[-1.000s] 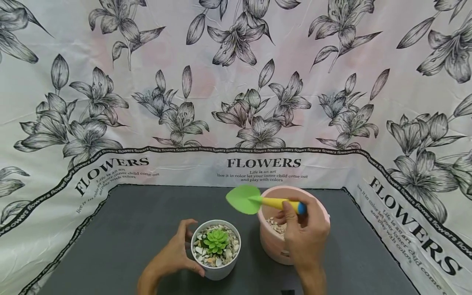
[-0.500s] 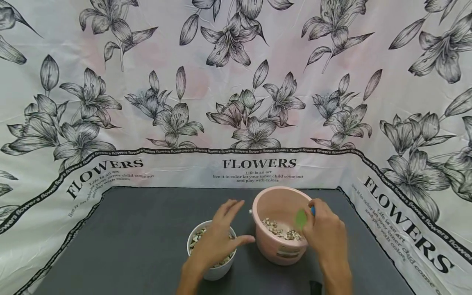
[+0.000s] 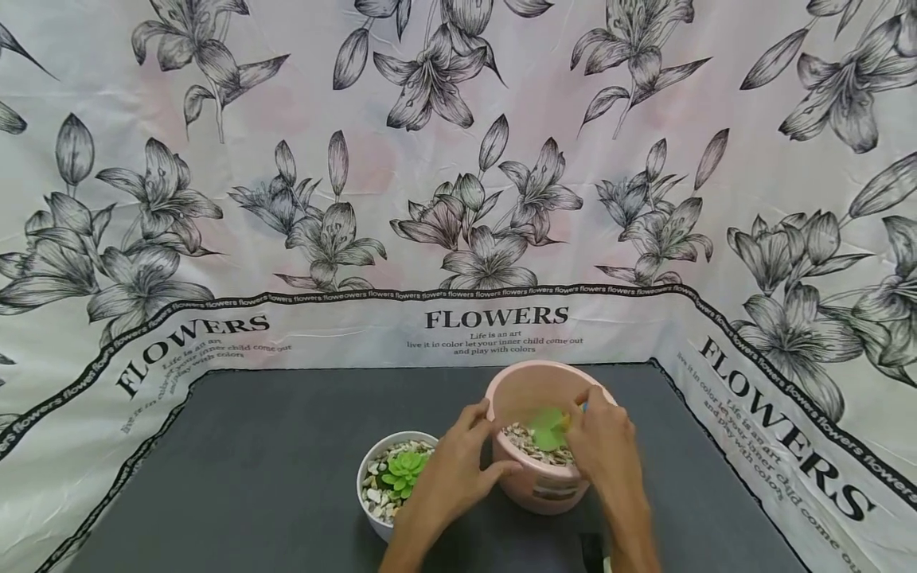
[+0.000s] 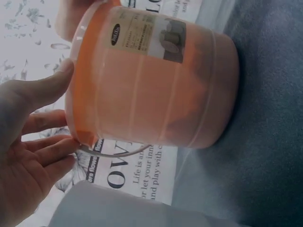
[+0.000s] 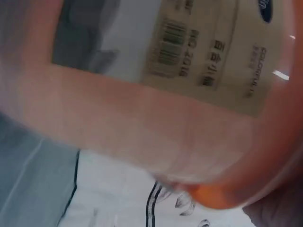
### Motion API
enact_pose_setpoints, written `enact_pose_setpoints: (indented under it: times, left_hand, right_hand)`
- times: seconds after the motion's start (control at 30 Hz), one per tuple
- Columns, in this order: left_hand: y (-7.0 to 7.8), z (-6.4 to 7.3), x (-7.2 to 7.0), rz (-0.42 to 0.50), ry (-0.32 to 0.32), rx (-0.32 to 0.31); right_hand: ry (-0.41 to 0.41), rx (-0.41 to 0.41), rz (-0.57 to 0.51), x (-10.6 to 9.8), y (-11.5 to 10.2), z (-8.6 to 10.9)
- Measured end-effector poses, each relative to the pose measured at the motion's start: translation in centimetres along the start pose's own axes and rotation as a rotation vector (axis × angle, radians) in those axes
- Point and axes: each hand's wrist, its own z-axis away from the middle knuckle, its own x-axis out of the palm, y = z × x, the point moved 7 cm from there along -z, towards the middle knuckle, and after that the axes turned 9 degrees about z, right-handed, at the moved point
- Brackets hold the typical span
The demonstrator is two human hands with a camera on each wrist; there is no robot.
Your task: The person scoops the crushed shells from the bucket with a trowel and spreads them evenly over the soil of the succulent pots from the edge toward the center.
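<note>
A pink bucket (image 3: 533,485) stands upright with small pale stones (image 3: 537,447) at its bottom. My left hand (image 3: 466,465) touches its left rim, thumb and fairly straight fingers spread apart; in the left wrist view the thumb and fingertips (image 4: 66,71) meet the rim. My right hand (image 3: 605,438) reaches over the right rim and grips a toy shovel by its handle, mostly hidden by the fingers. The shovel's green blade (image 3: 548,428) is down in the bucket at the stones. In the right wrist view the bucket wall (image 5: 118,113) fills most of the picture.
Left of the bucket stands a white pot (image 3: 368,513) with stones and a green succulent (image 3: 404,473), partly behind my left forearm. A small black object (image 3: 591,551) lies at the front of the grey table (image 3: 272,461). Flower-printed cloth (image 3: 344,326) surrounds the table.
My left hand has left the white pot and come to the bucket's rim. The right hand has turned the shovel, lowering its blade into the bucket. The head view has shifted slightly.
</note>
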Motion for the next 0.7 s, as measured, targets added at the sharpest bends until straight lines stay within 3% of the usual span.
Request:
enact_pose_setpoints:
  times: [0.1, 0.37, 0.7]
  left_hand:
    - [-0.1, 0.2, 0.0, 0.012, -0.008, 0.002]
    - [-0.2, 0.1, -0.2, 0.027, -0.013, -0.007]
    - [-0.5, -0.2, 0.0, 0.018, -0.035, -0.017]
  right_hand:
    - [-0.100, 0.045, -0.042, 0.7, 0.3, -0.6]
    - [-0.149, 0.184, -0.256, 1.0, 1.9, -1.1]
    - [-0.072, 0.333, -0.452, -0.3, 3.1, -0.9]
